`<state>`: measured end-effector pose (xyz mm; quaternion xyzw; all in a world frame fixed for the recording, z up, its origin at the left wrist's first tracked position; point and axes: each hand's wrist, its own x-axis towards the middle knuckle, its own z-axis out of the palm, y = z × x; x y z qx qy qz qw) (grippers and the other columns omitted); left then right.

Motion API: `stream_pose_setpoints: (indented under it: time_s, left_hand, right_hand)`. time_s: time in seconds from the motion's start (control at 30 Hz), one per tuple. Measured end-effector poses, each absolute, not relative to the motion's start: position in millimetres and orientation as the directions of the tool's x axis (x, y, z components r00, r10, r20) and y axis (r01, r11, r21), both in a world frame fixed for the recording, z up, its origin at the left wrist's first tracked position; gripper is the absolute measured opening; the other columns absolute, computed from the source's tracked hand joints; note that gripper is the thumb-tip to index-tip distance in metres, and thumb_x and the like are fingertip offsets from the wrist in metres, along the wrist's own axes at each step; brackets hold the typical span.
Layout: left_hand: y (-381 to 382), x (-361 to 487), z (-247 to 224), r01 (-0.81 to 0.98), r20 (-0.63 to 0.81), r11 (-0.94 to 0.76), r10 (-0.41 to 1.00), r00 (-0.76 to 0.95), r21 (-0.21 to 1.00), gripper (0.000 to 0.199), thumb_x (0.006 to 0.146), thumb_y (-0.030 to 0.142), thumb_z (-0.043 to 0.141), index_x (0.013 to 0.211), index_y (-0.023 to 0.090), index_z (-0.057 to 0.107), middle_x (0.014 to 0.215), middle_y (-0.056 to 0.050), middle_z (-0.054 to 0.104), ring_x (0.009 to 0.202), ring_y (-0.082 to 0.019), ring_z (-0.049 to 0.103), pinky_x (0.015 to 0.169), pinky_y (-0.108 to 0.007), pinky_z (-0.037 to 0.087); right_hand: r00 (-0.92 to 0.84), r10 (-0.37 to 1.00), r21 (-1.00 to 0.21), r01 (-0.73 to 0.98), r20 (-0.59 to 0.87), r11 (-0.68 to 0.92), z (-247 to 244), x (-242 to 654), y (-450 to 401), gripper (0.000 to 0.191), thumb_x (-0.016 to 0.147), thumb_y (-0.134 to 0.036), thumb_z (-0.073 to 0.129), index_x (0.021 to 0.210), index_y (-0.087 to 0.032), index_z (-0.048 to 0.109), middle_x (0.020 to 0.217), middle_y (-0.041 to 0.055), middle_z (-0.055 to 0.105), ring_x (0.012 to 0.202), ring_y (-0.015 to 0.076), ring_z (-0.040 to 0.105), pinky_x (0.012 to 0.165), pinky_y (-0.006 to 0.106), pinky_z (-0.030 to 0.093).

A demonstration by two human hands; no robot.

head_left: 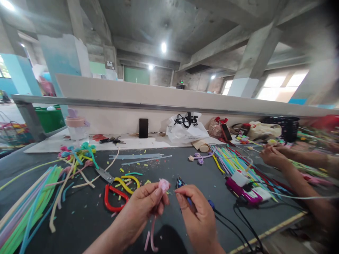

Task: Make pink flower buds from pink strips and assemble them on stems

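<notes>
My left hand (144, 204) pinches a small pale pink fuzzy flower (164, 185) between thumb and fingers. Below that hand hang pink stems (153, 234). Just to the right, my right hand (197, 211) has thumb and forefinger pressed together; what they hold, if anything, is too small to make out. Partly hidden behind it is a dark tool with blue parts (180, 182). A blue piece with a black cable (211, 204) shows at its right side. Left of my hands lie scissors (116, 197) with one red and one yellow handle loop.
Bundles of coloured fuzzy stems lie at left (34, 208) and right (225, 158). A magenta power strip (243, 192) with cables is at right. A phone (143, 128), white bag (186, 128) and lidded cup (76, 127) stand at the back. Another person's hands (274, 155) work at far right.
</notes>
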<state>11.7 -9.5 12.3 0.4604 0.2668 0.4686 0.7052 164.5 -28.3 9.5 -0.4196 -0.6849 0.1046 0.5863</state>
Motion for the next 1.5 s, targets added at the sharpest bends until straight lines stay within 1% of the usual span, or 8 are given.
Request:
stream_pose_setpoints:
  time_s: [0.17, 0.33, 0.47, 0.6, 0.77, 0.9, 1.07, 1.5]
  left_hand:
    - [-8.0, 15.8, 13.7, -0.375, 0.058, 0.117, 0.904, 0.424, 0.920, 0.027, 0.080, 0.037, 0.060, 0.071, 0.011, 0.061, 0.062, 0.001, 0.050, 0.047, -0.004, 0.030, 0.046, -0.019, 0.018]
    - [-8.3, 19.0, 25.3, -0.309, 0.019, 0.125, 0.905, 0.424, 0.943, 0.037, 0.079, 0.048, 0.055, 0.078, 0.012, 0.062, 0.060, 0.002, 0.048, 0.046, -0.005, 0.029, 0.045, -0.020, 0.017]
    - [-13.4, 19.5, 24.6, -0.270, 0.024, 0.103, 0.903, 0.429, 0.957, 0.042, 0.080, 0.052, 0.051, 0.075, 0.011, 0.061, 0.060, 0.001, 0.049, 0.046, -0.006, 0.029, 0.045, -0.021, 0.017]
    - [-23.1, 14.7, 22.7, -0.177, 0.009, 0.071, 0.908, 0.418, 0.982, 0.042, 0.083, 0.051, 0.047, 0.068, 0.013, 0.058, 0.050, 0.004, 0.041, 0.044, -0.006, 0.027, 0.044, -0.021, 0.016]
    - [-28.9, 6.3, 26.9, -0.080, -0.015, 0.051, 0.916, 0.400, 0.995, 0.039, 0.082, 0.050, 0.049, 0.074, 0.013, 0.061, 0.053, 0.005, 0.042, 0.046, -0.006, 0.030, 0.044, -0.019, 0.019]
    - [-26.8, 5.1, 23.0, -0.185, -0.052, 0.139, 0.912, 0.407, 0.973, 0.038, 0.082, 0.048, 0.051, 0.074, 0.012, 0.061, 0.059, 0.003, 0.048, 0.044, -0.003, 0.032, 0.041, -0.016, 0.021]
    - [-22.5, 1.7, 10.9, -0.374, -0.115, 0.298, 0.890, 0.440, 0.878, 0.027, 0.077, 0.039, 0.063, 0.082, 0.012, 0.060, 0.070, 0.000, 0.057, 0.048, -0.004, 0.046, 0.044, -0.015, 0.036]
    - [-9.6, -2.2, -0.4, -0.512, -0.081, 0.259, 0.936, 0.344, 0.819, 0.023, 0.069, 0.030, 0.073, 0.075, 0.012, 0.059, 0.059, 0.003, 0.054, 0.046, -0.002, 0.045, 0.042, -0.011, 0.035]
  right_hand:
    - [-0.011, 0.659, -0.580, 0.465, 0.752, 0.669, 10.8, 163.3, -27.9, 0.011, 0.082, -0.016, 0.053, 0.071, -0.020, 0.053, 0.065, -0.0011, 0.053, 0.058, 0.0126, 0.050, 0.054, 0.023, 0.039]
    - [0.034, 0.704, -0.629, 0.480, 0.710, 0.611, 7.2, 165.6, -23.6, 0.014, 0.085, -0.022, 0.050, 0.071, -0.020, 0.051, 0.063, -0.0021, 0.050, 0.057, 0.0125, 0.048, 0.054, 0.023, 0.038]
    - [0.055, 0.694, -0.622, 0.501, 0.717, 0.602, 5.2, 166.3, -23.7, 0.004, 0.085, -0.020, 0.050, 0.083, -0.021, 0.054, 0.071, -0.0005, 0.056, 0.063, 0.0136, 0.053, 0.059, 0.024, 0.042]
    - [-0.007, 0.661, -0.576, 0.485, 0.750, 0.658, 6.2, 163.7, -26.5, 0.013, 0.085, -0.016, 0.049, 0.094, -0.022, 0.055, 0.079, 0.0020, 0.059, 0.069, 0.0148, 0.056, 0.063, 0.025, 0.045]
    - [-0.114, 0.653, -0.534, 0.481, 0.749, 0.696, 5.2, 158.9, -25.2, 0.019, 0.083, -0.014, 0.051, 0.099, -0.023, 0.058, 0.083, 0.0031, 0.061, 0.073, 0.0159, 0.056, 0.066, 0.026, 0.045]
    - [-0.114, 0.670, -0.560, 0.458, 0.733, 0.691, 0.9, 155.0, -19.8, 0.013, 0.083, -0.015, 0.052, 0.092, -0.022, 0.058, 0.079, 0.0021, 0.060, 0.072, 0.0150, 0.057, 0.064, 0.025, 0.046]
    - [-0.089, 0.678, -0.572, 0.465, 0.730, 0.676, -2.7, 152.7, -17.6, 0.014, 0.083, -0.014, 0.052, 0.093, -0.022, 0.058, 0.079, 0.0024, 0.059, 0.069, 0.0144, 0.057, 0.063, 0.025, 0.047]
    - [-0.250, 0.540, -0.310, 0.599, 0.804, 0.739, -14.8, 151.8, -18.1, 0.044, 0.082, -0.006, 0.049, 0.121, -0.025, 0.054, 0.096, 0.0062, 0.066, 0.088, 0.0185, 0.060, 0.077, 0.034, 0.049]
